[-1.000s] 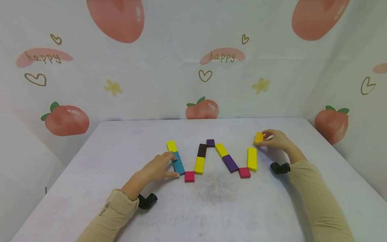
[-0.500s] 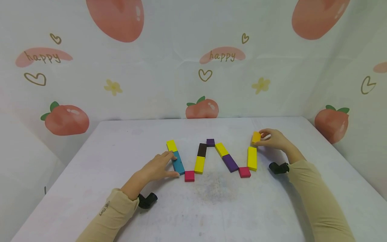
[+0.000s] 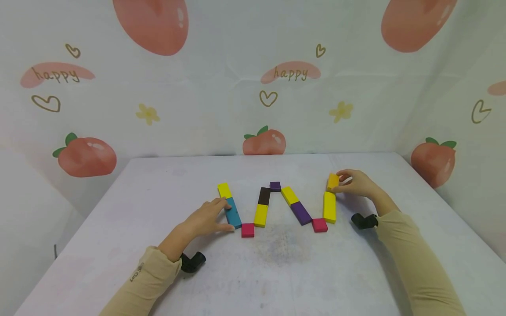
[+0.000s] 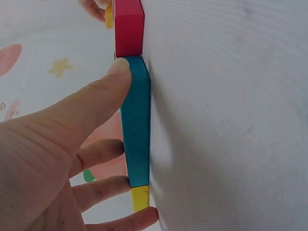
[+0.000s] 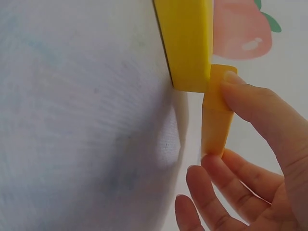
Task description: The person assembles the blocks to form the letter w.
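Observation:
My right hand (image 3: pixel 357 182) pinches a small orange-yellow block (image 3: pixel 333 181) between thumb and fingers. It hangs just beyond the far end of a longer yellow block (image 3: pixel 329 207). In the right wrist view, the pinched block (image 5: pixel 217 113) appears slightly above the table, by the yellow block's end (image 5: pixel 187 53). On the other side, my left hand (image 3: pixel 205 217) rests on a blue block (image 3: pixel 233 213), fingers spread along it. The left wrist view has the thumb on one end of the blue block (image 4: pixel 136 130), next to a red block (image 4: pixel 129 29).
Blocks form a zigzag on the white table (image 3: pixel 284 272): a yellow block (image 3: pixel 224 190), a red one (image 3: pixel 247 230), a dark brown one (image 3: pixel 264 196), a purple one (image 3: pixel 301 213) and others. A patterned cloth (image 3: pixel 213 109) hangs behind the table.
My right hand has moved slightly left with the orange-yellow block, bringing it close to the far end of the long yellow block. My left hand has stayed in place.

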`<state>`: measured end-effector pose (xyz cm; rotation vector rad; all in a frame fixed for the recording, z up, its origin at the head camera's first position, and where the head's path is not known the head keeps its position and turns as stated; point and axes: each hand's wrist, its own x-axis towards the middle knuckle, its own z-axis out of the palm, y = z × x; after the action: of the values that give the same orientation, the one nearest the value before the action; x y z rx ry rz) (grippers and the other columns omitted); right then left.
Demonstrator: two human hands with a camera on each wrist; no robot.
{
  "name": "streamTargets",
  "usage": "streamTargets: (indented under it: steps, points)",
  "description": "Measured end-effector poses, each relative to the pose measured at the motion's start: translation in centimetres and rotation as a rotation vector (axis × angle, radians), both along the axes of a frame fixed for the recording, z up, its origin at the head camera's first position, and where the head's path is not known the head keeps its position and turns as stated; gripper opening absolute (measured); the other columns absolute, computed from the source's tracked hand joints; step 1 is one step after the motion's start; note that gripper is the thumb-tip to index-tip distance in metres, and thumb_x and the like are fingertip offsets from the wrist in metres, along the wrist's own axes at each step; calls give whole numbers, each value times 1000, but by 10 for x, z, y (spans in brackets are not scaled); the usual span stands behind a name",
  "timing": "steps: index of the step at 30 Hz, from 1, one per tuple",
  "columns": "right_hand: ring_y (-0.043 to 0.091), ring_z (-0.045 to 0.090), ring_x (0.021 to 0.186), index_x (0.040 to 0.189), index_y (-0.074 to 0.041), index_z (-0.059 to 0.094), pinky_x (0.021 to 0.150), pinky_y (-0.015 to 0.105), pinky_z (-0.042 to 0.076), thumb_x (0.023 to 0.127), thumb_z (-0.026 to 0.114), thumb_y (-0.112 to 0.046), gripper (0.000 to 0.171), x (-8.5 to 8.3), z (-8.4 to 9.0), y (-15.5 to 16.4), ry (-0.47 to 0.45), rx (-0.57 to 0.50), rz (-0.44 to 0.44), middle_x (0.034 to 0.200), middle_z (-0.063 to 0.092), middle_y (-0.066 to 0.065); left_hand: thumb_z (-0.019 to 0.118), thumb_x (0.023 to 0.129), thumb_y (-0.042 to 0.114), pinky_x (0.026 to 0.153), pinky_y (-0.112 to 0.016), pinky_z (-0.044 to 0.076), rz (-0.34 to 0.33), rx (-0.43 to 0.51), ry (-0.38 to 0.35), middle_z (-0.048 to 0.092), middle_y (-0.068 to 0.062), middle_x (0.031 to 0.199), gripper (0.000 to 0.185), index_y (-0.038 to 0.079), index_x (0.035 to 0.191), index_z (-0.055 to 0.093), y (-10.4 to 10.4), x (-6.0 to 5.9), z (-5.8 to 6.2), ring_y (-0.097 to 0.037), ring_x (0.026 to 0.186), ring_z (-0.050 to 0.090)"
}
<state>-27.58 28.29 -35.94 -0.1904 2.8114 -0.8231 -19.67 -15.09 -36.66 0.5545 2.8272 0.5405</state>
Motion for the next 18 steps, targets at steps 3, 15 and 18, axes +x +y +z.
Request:
streamTargets:
  steps: [3,15,18]
  points:
    - [37,55,102,131,3,43,89,46,51,80,71,-39,72,0,0,0,6,2,11,121,51,27,72,79,38,100,-48,44,1,-2,0,45,-15,139,56,10,123,51,0,0,0,-34,115,49]
    - [37,55,103,130,5,44,87,46,52,81,71,-36,69,-1,-4,-1,24,1,51,119,53,27,72,79,38,101,-48,43,1,-6,6,45,-16,140,56,10,123,51,0,0,0,-35,117,48]
    - [36,56,103,130,5,44,89,46,51,81,70,-36,69,-2,-5,-2,20,-5,53,120,53,27,72,79,38,101,-48,43,-3,-4,14,46,-16,138,56,10,122,51,0,0,0,-34,115,49]
